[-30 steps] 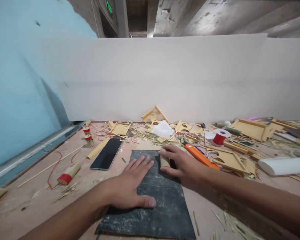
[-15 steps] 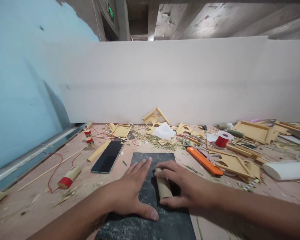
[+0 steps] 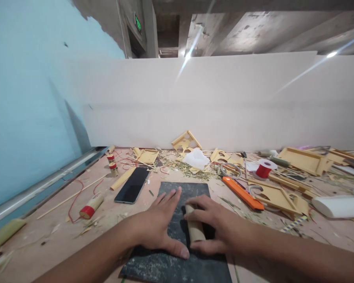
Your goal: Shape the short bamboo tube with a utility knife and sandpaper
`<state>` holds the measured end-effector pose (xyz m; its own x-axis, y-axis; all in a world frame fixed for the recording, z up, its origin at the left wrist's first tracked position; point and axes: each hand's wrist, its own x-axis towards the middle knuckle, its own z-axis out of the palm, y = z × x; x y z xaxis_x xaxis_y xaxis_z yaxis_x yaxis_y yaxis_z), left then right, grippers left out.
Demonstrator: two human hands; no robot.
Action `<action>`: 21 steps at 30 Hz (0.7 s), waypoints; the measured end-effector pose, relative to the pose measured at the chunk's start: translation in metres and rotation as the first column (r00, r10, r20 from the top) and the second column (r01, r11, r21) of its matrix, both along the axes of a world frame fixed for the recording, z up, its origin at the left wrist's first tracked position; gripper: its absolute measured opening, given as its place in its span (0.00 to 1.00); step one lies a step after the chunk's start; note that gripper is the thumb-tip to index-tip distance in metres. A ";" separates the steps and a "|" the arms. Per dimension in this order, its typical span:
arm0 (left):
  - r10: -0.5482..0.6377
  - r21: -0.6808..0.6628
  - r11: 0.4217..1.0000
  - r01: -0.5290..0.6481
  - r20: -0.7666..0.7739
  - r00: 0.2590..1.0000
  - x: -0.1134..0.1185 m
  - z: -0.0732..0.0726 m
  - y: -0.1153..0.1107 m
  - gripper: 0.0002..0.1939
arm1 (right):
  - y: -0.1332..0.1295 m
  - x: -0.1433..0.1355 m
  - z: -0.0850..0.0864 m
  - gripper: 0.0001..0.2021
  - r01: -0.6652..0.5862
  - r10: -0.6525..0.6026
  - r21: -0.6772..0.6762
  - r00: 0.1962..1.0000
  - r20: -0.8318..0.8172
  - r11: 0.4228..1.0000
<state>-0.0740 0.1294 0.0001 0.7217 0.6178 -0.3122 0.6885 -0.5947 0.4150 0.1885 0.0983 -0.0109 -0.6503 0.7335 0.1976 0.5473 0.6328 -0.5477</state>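
My left hand [image 3: 157, 227] lies flat with its fingers stretched and thumb spread, pressing on a dark sheet [image 3: 162, 263] that looks like sandpaper. On the right half of that sheet, a short bamboo tube [image 3: 197, 231] lies on its side. My right hand [image 3: 221, 224] grips the tube, fingers over its far end and thumb at its near end. The fingers partly cover the tube. Both hands are close together, with the left thumb tip just beside the tube.
Left of the sheet are a phone [image 3: 132, 185] and a red-banded bamboo piece [image 3: 92, 205] with red string. To the right lie an orange utility knife [image 3: 242, 193], a red thread spool [image 3: 263, 169] and a white roll [image 3: 340, 206]. Bamboo shavings [image 3: 194, 171] are scattered toward the white board [image 3: 194, 102].
The camera view has shifted slightly, moving the scene a little right and down. The tube and my right hand seem to have slid slightly toward me. My left hand stays on the sheet.
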 end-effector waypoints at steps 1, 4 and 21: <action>-0.005 -0.002 1.000 0.005 -0.007 1.000 0.000 0.000 0.000 0.77 | -0.002 0.002 0.000 0.26 0.035 -0.035 -0.001 0.999 0.001 0.999; 0.027 -0.015 0.999 -0.028 -0.038 0.999 0.002 0.004 -0.001 0.78 | -0.008 0.007 0.000 0.19 0.251 -0.251 0.041 0.968 0.009 0.967; 0.045 -0.028 0.998 -0.048 -0.096 0.994 0.006 0.008 -0.002 0.79 | -0.027 0.009 0.009 0.23 0.123 -0.129 0.080 0.989 0.078 0.989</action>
<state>-0.0680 0.1271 0.0077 0.6583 0.6395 -0.3972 0.7527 -0.5492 0.3632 0.1973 0.0713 -0.0016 -0.5704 0.7956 0.2042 0.6667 0.5936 -0.4506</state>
